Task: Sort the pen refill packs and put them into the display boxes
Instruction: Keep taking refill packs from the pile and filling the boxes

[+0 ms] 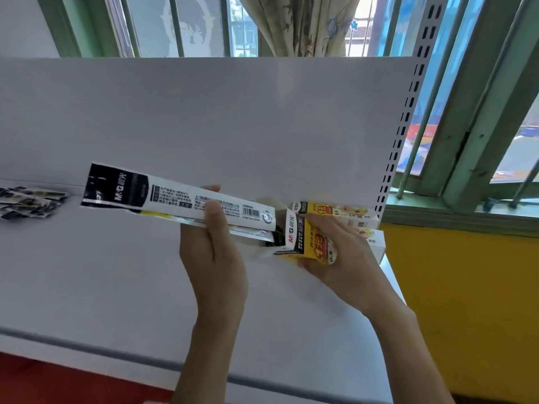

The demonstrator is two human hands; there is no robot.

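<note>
In the head view, the right hand curls its fingers and thumb round a yellow display box, held tilted above the white shelf. Left of the box, the left hand grips a bundle of pen refill packs, thumb across the front, their ends at its open mouth. Just behind the box stands a second display box; far left of it lies a pile of loose packs.

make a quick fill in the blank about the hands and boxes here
1. The left hand grips the refill packs; the right hand holds a display box coloured mostly ____.
2. The loose pile of packs lies at the far ____ end of the shelf.
3. The decimal number printed on the held box is ____.
Missing words: yellow; left; 0.5
</note>
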